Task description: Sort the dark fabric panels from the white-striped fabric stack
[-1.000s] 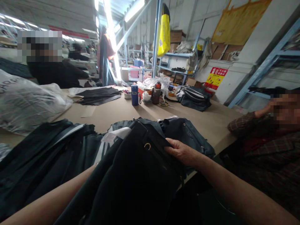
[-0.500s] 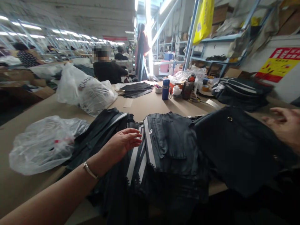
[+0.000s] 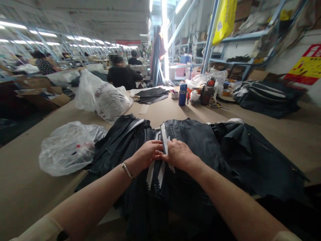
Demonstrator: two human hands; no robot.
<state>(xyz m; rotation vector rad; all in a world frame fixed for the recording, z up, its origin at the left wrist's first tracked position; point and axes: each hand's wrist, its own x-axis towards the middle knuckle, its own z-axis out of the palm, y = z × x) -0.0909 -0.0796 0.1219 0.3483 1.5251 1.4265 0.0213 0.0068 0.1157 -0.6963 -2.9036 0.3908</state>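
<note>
A pile of dark garment pieces (image 3: 193,134) with pale strips lies at the table's front edge. My right hand (image 3: 180,154) is closed on the edge of the top dark piece, beside its pale strip (image 3: 164,135). Close on its left, my left hand (image 3: 149,152) has its fingers bent at the same edge; whether they grip cloth I cannot tell. More dark pieces (image 3: 112,144) lie to the left, and a dark garment (image 3: 271,160) is spread at the right.
Clear plastic bags (image 3: 70,147) lie at the left, one filled bag (image 3: 107,100) behind. A blue bottle (image 3: 183,95), a dark bottle (image 3: 207,92) and a dark bundle (image 3: 268,97) stand farther back. A person in black (image 3: 124,77) sits beyond the table.
My right hand has come from the far right to the pile's middle and closed on the cloth edge. The dark garment at the right now lies lower and farther right. The view has shifted slightly.
</note>
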